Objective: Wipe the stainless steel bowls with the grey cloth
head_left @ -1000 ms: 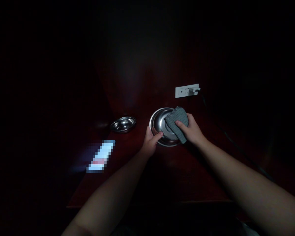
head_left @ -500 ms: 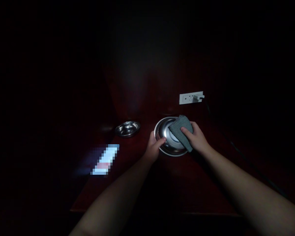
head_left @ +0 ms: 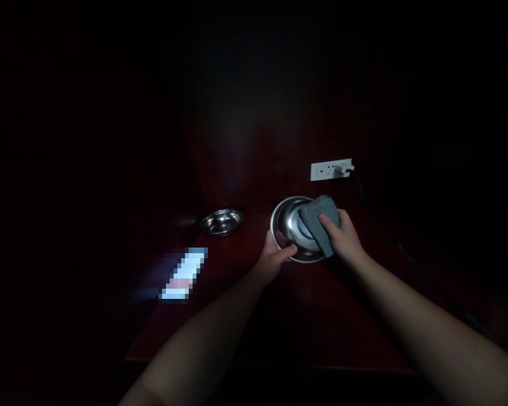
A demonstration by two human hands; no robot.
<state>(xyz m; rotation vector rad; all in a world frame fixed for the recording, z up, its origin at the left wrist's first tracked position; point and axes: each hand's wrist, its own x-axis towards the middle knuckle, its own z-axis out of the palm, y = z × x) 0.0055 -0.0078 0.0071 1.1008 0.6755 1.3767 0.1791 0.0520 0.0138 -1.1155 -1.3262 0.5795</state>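
Head view: just right of centre frame, left hand (head_left: pixel 270 264) pinches steel bowl (head_left: pixel 286 221) by its edge; right hand (head_left: pixel 347 241) clasps grey cloth (head_left: pixel 319 217) against it. Step judged: wiping; next stroke calls for steady left-hand support.

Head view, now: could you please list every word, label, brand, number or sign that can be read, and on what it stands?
None can be read.
Bright patch: pixelated, unreadable.
Wall socket: any marking is too small to read.
Held metal bowl, grey cloth, other metal bowl: no text visible.
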